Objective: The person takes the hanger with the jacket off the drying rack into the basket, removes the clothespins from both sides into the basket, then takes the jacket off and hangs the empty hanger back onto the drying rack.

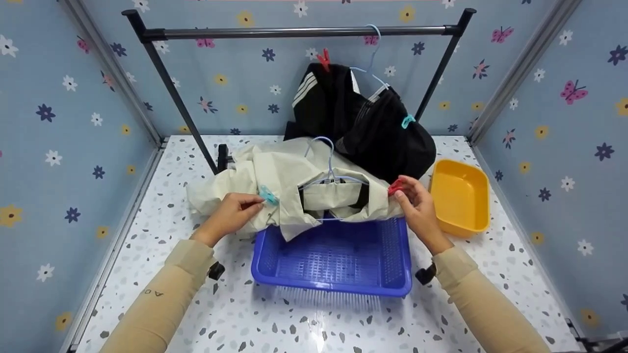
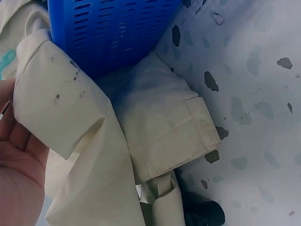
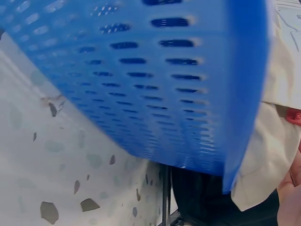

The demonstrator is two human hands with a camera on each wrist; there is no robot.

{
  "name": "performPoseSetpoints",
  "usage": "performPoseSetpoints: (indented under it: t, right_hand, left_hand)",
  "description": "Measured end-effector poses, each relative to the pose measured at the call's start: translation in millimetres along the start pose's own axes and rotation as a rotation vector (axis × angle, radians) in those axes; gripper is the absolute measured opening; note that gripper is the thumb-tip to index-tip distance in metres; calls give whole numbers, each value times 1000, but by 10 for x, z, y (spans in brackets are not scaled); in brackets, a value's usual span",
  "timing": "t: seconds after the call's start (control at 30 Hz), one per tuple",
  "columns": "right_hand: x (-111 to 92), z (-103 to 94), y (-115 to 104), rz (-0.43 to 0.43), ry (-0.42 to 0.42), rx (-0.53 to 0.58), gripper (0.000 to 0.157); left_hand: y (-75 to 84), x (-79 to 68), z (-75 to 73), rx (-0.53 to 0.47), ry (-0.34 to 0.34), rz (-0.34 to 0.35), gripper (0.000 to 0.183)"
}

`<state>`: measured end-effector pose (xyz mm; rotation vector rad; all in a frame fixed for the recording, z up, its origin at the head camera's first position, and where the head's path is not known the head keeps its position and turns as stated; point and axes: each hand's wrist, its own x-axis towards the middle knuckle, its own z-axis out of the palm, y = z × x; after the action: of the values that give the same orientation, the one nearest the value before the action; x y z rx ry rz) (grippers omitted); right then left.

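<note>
A cream jacket (image 1: 274, 169) lies on a light-blue hanger (image 1: 329, 147), spread across the back of a blue basket (image 1: 333, 284). My left hand (image 1: 233, 213) pinches a teal clothespin (image 1: 269, 195) at the jacket's left shoulder. In the left wrist view, that hand (image 2: 21, 165) is partly hidden behind a fold of cloth. On the opposite shoulder, my right hand (image 1: 419, 208) has a red clothespin (image 1: 395, 187) between thumb and fingers. Only an edge of the right hand (image 3: 291, 188) shows in the right wrist view, beside the red clothespin (image 3: 294, 116).
Behind stands a black clothes rack (image 1: 294, 33). Black clothing (image 1: 392, 137) hangs from it on a blue hanger (image 1: 371, 54), with a red clothespin (image 1: 324, 60) and a teal one (image 1: 407, 121) attached. A yellow tub (image 1: 458, 196) sits at the right.
</note>
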<state>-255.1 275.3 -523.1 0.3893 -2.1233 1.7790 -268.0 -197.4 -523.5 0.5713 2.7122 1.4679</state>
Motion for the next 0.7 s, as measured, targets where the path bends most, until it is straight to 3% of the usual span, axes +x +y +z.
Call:
performPoseSetpoints:
  t: [0.27, 0.7]
  right_hand:
    - [19, -6, -18, -34, -15, 27, 34]
    - [48, 20, -48, -38, -7, 10, 22]
  left_hand:
    - [5, -15, 5, 15, -16, 8, 22]
    - [-5, -38, 33, 35, 24, 48, 20]
